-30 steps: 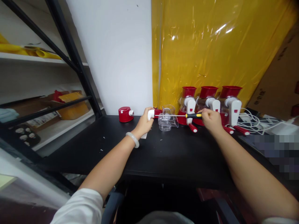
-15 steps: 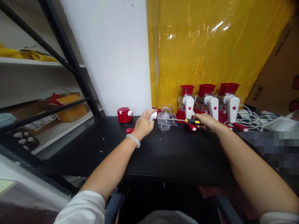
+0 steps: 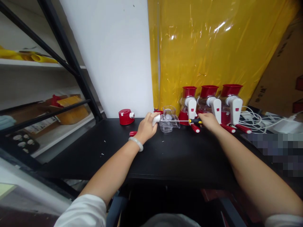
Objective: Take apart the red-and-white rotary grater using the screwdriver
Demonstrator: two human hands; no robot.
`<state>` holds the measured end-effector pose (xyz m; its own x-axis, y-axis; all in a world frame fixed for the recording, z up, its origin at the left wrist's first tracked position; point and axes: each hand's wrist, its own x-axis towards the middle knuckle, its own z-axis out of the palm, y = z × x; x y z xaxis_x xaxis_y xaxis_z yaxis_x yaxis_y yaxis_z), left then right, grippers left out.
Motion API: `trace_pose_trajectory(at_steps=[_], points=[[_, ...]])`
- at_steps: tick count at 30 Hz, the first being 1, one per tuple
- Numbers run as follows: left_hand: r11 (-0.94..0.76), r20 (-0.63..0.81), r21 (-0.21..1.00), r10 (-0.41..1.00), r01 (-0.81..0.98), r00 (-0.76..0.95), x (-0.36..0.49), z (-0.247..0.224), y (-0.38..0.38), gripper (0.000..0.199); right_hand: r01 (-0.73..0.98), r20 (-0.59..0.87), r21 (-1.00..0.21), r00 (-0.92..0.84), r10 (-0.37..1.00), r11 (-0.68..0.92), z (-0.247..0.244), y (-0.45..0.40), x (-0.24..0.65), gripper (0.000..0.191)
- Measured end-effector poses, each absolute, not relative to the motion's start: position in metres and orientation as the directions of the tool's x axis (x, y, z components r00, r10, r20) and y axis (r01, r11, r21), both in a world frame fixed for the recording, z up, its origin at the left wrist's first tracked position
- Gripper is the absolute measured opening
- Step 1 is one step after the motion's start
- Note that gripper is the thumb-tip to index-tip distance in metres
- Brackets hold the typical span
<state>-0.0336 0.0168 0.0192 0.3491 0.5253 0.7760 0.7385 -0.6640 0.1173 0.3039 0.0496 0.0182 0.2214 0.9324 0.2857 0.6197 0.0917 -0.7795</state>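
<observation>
My left hand [image 3: 147, 127] is closed round a white plastic part [image 3: 156, 119], most of which its fingers hide. In my right hand [image 3: 208, 122] is a screwdriver [image 3: 194, 121] with a black and yellow handle, held level. Its long shaft points left, and the tip reaches the white part. Behind the shaft a clear plastic housing [image 3: 167, 127] stands on the black table. A red handle [image 3: 133, 133] lies just left of my left wrist. Farther left sits a round red base [image 3: 126, 117] with a white fitting on its side.
Three red and white rotary graters [image 3: 189, 108] stand in a row at the back right, their red-handled cranks toward me. White cables and a charger [image 3: 287, 124] lie beyond them. Small white scraps [image 3: 102, 154] dot the black table [image 3: 165, 164]. A shelf rack [image 3: 78, 75] stands left.
The right fingers have shifted along the screwdriver handle and closed more tightly round it. My left hand and the white part have moved very slightly right.
</observation>
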Motion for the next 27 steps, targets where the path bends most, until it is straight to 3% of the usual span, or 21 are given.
trace_pose_trajectory(at_steps=[27], points=[[-0.648,0.662,0.417,0.697,0.637,0.276,-0.030,0.026,0.014,0.053,0.749,0.393,-0.654,0.216,0.894,0.107,0.029,0.040,0.296,0.050]])
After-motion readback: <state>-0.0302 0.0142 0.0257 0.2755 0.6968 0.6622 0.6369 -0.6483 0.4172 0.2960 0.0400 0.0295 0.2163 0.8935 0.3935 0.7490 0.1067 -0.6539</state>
